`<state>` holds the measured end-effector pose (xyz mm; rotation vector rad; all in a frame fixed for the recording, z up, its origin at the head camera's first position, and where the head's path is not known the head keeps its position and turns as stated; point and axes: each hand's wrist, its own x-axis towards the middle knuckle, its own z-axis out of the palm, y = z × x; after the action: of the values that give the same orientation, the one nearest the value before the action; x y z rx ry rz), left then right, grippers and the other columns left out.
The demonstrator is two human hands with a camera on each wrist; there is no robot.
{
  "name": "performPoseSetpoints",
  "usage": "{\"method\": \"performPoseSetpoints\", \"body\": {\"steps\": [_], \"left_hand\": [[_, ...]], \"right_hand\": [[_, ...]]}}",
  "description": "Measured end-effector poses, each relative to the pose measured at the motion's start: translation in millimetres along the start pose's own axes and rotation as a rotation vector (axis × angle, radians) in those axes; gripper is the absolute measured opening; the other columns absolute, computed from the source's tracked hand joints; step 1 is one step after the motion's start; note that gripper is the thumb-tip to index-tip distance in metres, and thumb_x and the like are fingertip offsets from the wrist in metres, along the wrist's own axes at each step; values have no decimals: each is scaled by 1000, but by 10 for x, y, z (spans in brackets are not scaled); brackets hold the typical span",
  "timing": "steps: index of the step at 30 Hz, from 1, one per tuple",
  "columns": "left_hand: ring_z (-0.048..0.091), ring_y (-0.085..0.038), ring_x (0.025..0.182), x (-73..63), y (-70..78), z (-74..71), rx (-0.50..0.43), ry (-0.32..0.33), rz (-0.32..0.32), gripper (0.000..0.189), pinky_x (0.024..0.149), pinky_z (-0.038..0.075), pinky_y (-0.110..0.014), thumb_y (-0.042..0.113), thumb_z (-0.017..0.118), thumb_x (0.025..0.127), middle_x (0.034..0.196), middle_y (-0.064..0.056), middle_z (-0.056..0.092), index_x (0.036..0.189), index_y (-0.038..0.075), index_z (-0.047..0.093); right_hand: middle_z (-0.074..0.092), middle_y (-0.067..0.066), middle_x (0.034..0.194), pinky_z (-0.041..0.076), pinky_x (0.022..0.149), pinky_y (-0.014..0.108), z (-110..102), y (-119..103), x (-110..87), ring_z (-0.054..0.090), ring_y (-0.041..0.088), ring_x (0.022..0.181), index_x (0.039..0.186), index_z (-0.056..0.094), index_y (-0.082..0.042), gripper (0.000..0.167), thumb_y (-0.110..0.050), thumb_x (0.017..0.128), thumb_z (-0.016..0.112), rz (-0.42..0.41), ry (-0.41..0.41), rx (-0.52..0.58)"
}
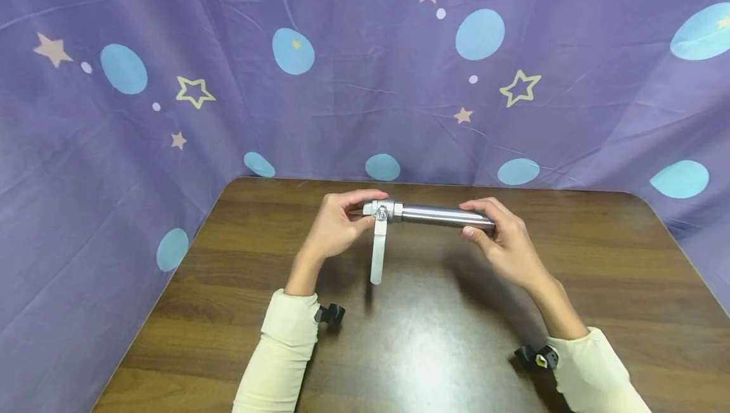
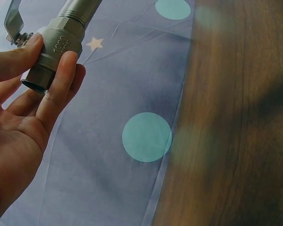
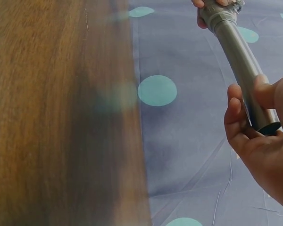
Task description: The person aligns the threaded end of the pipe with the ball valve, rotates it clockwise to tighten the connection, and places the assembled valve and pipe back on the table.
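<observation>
Clearly, both hands are occupied, one at each end of a single metal line. The left hand (image 1: 336,226) pinches the valve (image 1: 391,209) between thumb and fingers, while the right hand (image 1: 510,245) grips the pipe (image 1: 430,214) near its far end, thumb on one side and fingers on the other. Valve and pipe meet end to end just beside the left hand, at a faceted collar (image 1: 398,210); no gap shows there, though I cannot tell how tightly they are joined.

The key relation is the long axis: it runs crosswise from one hand to the other, nearly straight, dipping a little toward the right hand in the head view. The joint lies between the hands, much nearer the left; most of the bare pipe lies between the joint and the right hand's fingertips. The lever (image 1: 377,254) stands about square to that axis, close beside the left hand's thumb, and points back toward the person.

In the left wrist view the valve's outer mouth (image 2: 36,85) faces the left palm; in the right wrist view the pipe's hollow end (image 3: 270,127) sits just off the right palm. Both hands hold the line above the table (image 1: 228,311), and beyond them hangs a purple curtain (image 1: 342,121).
</observation>
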<state>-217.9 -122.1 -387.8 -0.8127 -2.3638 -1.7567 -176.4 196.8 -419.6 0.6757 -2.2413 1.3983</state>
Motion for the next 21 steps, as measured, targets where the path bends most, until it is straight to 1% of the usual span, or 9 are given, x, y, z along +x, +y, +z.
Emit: {"method": "performPoseSetpoints", "body": {"steps": [3,5,10,16,21], "left_hand": [[73,-9,95,4,2,2,-8,-1,1,44,82,65,-25,-16,72,84,124,-20,78,125,-2,77],[74,-10,94,5,3,3,-13,-2,-5,44,82,66,-27,-16,72,84,124,-20,78,124,-2,77],[75,-12,93,5,2,7,-23,-5,-20,44,81,66,-29,-16,72,83,123,-20,78,124,-1,77],[75,-14,93,4,-12,5,-23,-9,-29,44,80,67,-30,-16,71,83,122,-21,78,123,-1,78],[74,-14,93,2,-19,1,-24,-14,-32,43,81,67,-30,-17,70,82,121,-21,78,122,-2,78]], "right_hand": [[68,11,113,63,72,20,7,12,-2,74,4,83,129,70,2,42,18,91,71,11,-12,43],[67,12,113,64,74,22,10,19,-4,76,8,82,130,69,4,41,19,92,68,7,-14,59],[67,11,110,62,73,18,18,23,-3,73,7,80,130,69,5,38,18,95,66,-9,-4,51],[66,13,103,58,72,14,24,14,6,71,7,77,131,70,0,38,15,97,65,-31,8,24],[67,13,104,58,73,13,42,7,-2,70,5,78,131,71,-1,37,13,97,66,-20,11,10]]}}
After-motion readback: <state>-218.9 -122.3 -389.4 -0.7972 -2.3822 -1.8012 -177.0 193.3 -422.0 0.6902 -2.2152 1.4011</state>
